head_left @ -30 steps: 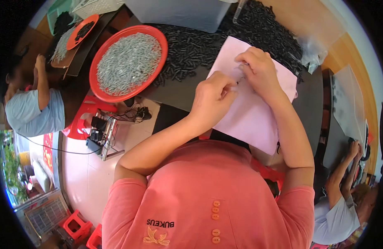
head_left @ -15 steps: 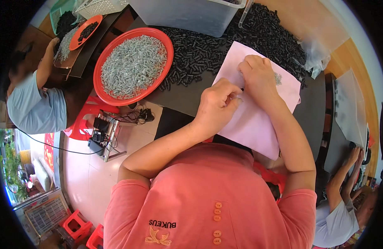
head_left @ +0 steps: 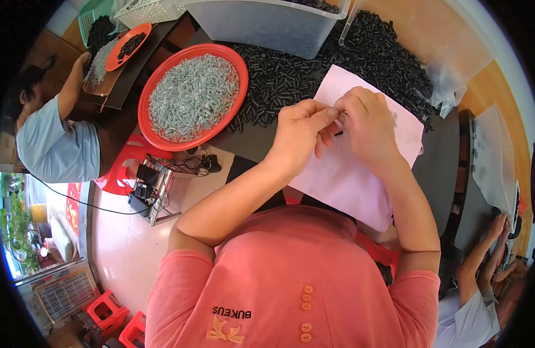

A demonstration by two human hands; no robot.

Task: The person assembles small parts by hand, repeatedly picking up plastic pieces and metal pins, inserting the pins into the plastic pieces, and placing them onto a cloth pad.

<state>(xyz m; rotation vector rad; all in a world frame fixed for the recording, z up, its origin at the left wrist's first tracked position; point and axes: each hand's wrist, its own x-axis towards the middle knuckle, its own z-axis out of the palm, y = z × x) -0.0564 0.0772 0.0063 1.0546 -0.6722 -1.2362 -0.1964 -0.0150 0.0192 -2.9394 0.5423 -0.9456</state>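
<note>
My left hand [head_left: 301, 132] and my right hand [head_left: 369, 120] meet over a pink cloth [head_left: 331, 180], both with fingertips pinched together. A small black part [head_left: 338, 133] shows at the fingers of my left hand. Whatever my right fingertips pinch is too small and hidden to make out. Beside my right hand, partly behind it, a little heap of metal springs [head_left: 394, 119] lies on the cloth. Left of my hands, a red round tray [head_left: 144, 119] holds a large pile of silvery springs [head_left: 192, 95].
Many small black tubular parts [head_left: 279, 81] cover the dark table [head_left: 438, 151]. A clear plastic bin [head_left: 267, 29] stands at the back, a clear bag [head_left: 447, 87] at the right. Co-workers sit at left [head_left: 58, 142] and right [head_left: 467, 313]. A stool with cables [head_left: 157, 191] stands left.
My left hand has moved up and right, and its fingertips now meet those of my right hand. Before, the two hands were slightly apart. The view has shifted a little.
</note>
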